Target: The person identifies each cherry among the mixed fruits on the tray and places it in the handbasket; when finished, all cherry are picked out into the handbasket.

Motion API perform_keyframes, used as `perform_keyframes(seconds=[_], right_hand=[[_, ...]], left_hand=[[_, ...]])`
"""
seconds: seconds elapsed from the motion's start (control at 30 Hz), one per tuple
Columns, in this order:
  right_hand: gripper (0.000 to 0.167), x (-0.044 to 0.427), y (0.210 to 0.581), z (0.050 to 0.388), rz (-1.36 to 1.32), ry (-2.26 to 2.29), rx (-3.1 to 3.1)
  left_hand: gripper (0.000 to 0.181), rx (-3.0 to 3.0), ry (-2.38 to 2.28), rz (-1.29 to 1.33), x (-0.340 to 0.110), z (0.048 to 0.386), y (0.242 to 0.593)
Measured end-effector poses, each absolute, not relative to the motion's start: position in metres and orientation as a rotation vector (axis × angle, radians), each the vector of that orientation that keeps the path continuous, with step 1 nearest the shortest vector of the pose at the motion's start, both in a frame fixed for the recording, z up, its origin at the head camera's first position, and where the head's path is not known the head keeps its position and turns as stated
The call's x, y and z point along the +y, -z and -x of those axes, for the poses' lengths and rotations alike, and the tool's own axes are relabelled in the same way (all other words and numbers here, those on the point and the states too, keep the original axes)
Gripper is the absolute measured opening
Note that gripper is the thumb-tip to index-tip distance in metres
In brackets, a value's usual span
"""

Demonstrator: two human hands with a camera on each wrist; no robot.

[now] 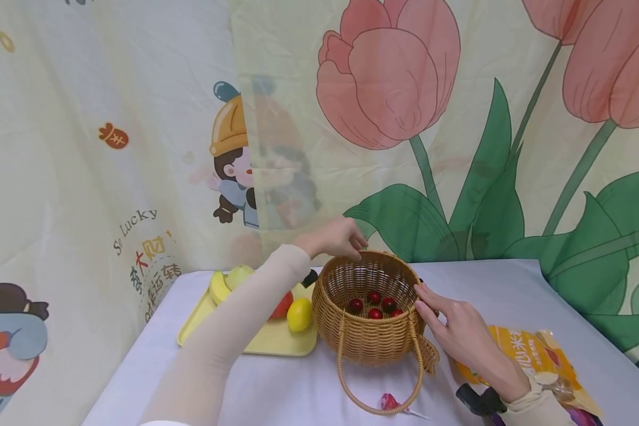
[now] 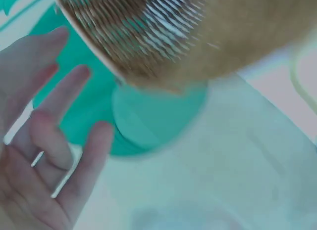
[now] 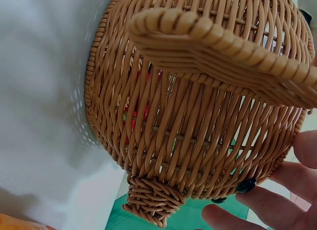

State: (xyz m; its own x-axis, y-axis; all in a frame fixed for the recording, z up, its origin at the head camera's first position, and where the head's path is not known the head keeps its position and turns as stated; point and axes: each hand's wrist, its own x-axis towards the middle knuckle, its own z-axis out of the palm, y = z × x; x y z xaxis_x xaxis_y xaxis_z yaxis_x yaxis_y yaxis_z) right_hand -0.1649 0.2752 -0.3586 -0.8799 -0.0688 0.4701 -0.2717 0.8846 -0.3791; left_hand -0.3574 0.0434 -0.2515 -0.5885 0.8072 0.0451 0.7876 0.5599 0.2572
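A round wicker basket (image 1: 370, 343) stands on the table with several dark red cherries (image 1: 375, 314) inside. Its looped handle (image 1: 342, 378) hangs down at the front. Above the basket's far rim is my left hand (image 1: 336, 238); in the left wrist view its fingers (image 2: 96, 146) are spread, loosely bent and apart from the wicker. My right hand (image 1: 465, 331) touches the basket's right side near the rim with extended fingers. The right wrist view shows those fingertips (image 3: 265, 203) by black beads (image 3: 246, 185) on the weave.
Left of the basket, a yellow tray (image 1: 277, 348) bears a lemon (image 1: 299, 315), a banana (image 1: 219, 288) and other fruit partly behind my left arm. A wrapped lollipop (image 1: 389, 402) lies by the handle. An orange snack bag (image 1: 538, 355) sits at the right, partly behind my right wrist.
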Motion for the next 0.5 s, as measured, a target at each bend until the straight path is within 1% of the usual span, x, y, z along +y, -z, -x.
perform_keyframes(seconds=[0.17, 0.27, 0.5], right_hand=[[0.044, 0.274, 0.36, 0.165, -0.262, -0.631, -2.602], [0.044, 0.274, 0.361, 0.166, -0.271, -0.633, -2.598], [0.044, 0.276, 0.361, 0.166, -0.267, -0.633, -2.584]], left_hand=[[0.031, 2.847, -0.395, -1.368, -0.015, 0.364, 0.252], [0.032, 2.938, -0.384, -1.257, -0.057, 0.362, 0.256], [0.029, 3.055, -0.397, -1.043, -0.15, 0.352, 0.281]])
